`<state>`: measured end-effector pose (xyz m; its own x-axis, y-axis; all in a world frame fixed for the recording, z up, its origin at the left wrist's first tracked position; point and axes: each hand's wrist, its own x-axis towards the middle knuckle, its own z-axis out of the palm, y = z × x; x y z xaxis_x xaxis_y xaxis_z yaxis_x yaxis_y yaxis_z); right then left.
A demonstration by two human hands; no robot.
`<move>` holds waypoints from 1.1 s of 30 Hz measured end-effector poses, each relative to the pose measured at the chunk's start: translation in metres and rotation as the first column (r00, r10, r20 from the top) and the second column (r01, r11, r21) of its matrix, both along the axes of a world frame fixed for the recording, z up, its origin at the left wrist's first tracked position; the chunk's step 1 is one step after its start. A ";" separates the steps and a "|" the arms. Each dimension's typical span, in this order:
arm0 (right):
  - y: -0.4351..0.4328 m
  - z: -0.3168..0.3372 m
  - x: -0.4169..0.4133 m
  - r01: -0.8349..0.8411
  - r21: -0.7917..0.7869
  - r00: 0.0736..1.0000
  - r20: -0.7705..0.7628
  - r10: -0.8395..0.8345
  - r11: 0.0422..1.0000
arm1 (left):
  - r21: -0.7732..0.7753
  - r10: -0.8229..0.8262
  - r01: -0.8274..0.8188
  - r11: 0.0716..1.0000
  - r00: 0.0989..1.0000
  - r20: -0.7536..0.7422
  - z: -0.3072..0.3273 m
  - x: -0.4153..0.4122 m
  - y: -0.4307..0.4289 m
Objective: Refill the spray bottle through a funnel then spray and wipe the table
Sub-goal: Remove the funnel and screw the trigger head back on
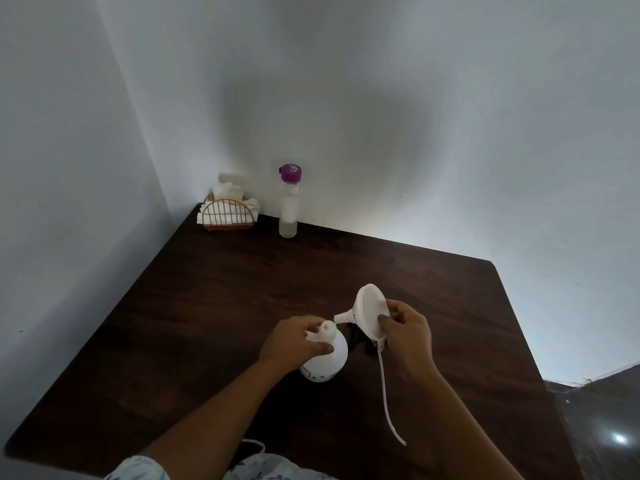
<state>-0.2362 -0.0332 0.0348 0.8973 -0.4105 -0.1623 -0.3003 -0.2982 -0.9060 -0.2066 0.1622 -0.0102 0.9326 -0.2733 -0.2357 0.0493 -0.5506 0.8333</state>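
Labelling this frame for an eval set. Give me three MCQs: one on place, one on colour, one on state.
1. Where on the dark wooden table does the woven wicker tissue holder stand?
A. near edge
B. far left corner
C. right edge

2. What colour is the cap of the tall clear bottle?
A. purple
B. green
C. red

3. What is the state of the white plastic funnel?
A. seated in a bottle neck
B. lying on the table
C. held tilted in the right hand

Answers: B, the holder sits where the two walls meet. A, the cap is plainly purple. C, the spout tip lies beside the open neck of the round white spray bottle, not in it, while the left hand grips that bottle.
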 end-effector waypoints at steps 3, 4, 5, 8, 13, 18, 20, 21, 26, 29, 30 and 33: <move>-0.001 0.000 0.012 -0.014 -0.041 1.000 0.007 0.014 0.999 | 0.041 -0.110 0.111 0.993 0.993 -0.035 -0.002 0.011 0.009; -0.001 -0.001 0.016 -0.014 -0.044 1.000 0.006 0.014 0.999 | 0.035 -0.117 0.118 0.992 0.992 -0.039 -0.003 0.014 0.013; 0.000 -0.003 0.022 -0.009 -0.046 1.000 0.006 0.010 0.999 | 0.026 -0.103 0.104 0.994 0.994 -0.038 -0.004 0.018 0.016; 0.003 -0.009 0.040 -0.020 -0.026 1.000 0.011 0.021 0.999 | 0.018 -0.007 0.008 1.000 1.000 -0.010 -0.005 0.028 0.021; 0.010 -0.017 0.086 -0.095 -0.069 0.995 0.029 0.097 0.993 | -0.090 0.074 -0.067 0.994 0.995 0.072 0.007 0.061 0.020; 0.013 -0.026 0.147 -0.204 -0.198 0.974 0.056 0.219 0.959 | -0.159 0.052 -0.036 0.987 0.994 0.097 0.013 0.120 0.008; 0.011 -0.040 0.187 -0.218 -0.258 0.972 0.026 0.233 0.941 | -0.129 0.033 -0.024 0.991 0.997 0.072 0.000 0.161 -0.001; 0.011 -0.041 0.193 -0.222 -0.290 0.971 0.024 0.239 0.931 | -0.103 0.022 -0.014 0.995 0.997 0.077 0.000 0.166 -0.003; 0.008 -0.047 0.227 -0.355 -0.407 0.931 -0.070 0.359 0.842 | -0.087 0.014 -0.015 0.996 1.000 -0.008 -0.018 0.197 -0.012; 0.006 -0.056 0.253 -0.436 -0.457 0.893 -0.111 0.437 0.775 | -0.108 0.041 -0.041 0.993 0.999 -0.004 -0.035 0.222 -0.017; 0.006 -0.060 0.259 -0.448 -0.478 0.884 -0.113 0.453 0.755 | -0.113 0.043 -0.043 0.993 0.999 -0.002 -0.039 0.228 -0.019; 0.006 -0.068 0.274 -0.417 -0.517 0.891 -0.067 0.450 0.748 | -0.130 0.050 -0.052 0.990 0.999 -0.019 -0.049 0.243 -0.025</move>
<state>0.0377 -0.0272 -0.0335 0.9998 0.0171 0.0132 0.0216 -0.8004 -0.5991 0.0362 0.1374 -0.0591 0.9427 -0.2546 -0.2155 0.0879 -0.4337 0.8968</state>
